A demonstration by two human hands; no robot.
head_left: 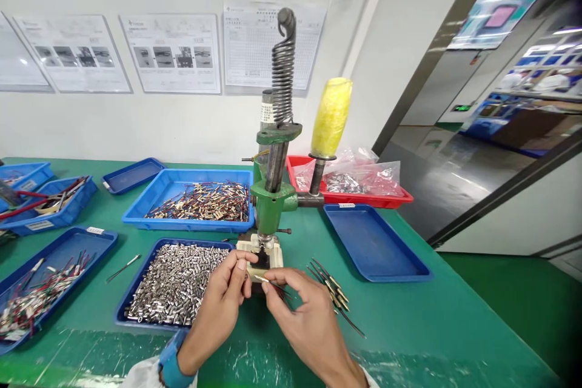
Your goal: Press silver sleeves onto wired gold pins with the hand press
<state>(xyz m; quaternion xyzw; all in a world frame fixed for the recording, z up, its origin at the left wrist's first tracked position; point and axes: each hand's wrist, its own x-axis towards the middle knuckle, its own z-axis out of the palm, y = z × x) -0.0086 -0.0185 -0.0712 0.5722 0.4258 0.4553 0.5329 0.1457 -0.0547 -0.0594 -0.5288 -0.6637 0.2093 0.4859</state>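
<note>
My right hand (304, 309) pinches a thin dark wire with a brass-coloured tip (261, 279) between thumb and forefinger, the tip pointing left. Close beside it, my left hand (230, 285) is closed, thumb against fingers; what it holds, if anything, is too small to make out. Both hands are just in front of the pale base (274, 253) of a green hand press (268, 209). The press has a tall coil spring (282, 76) and a lever with a yellow-wrapped grip (331, 116). A dark blue tray of small metal sleeves (175, 285) lies next to my left hand.
Several brass-tipped wires (334, 291) lie right of my right hand. Behind stand a blue bin of wired parts (157, 218), a red tray with plastic bags (386, 199) and a blue tray (377, 245). Another blue tray of wires (102, 242) sits left, near a single wire (122, 268).
</note>
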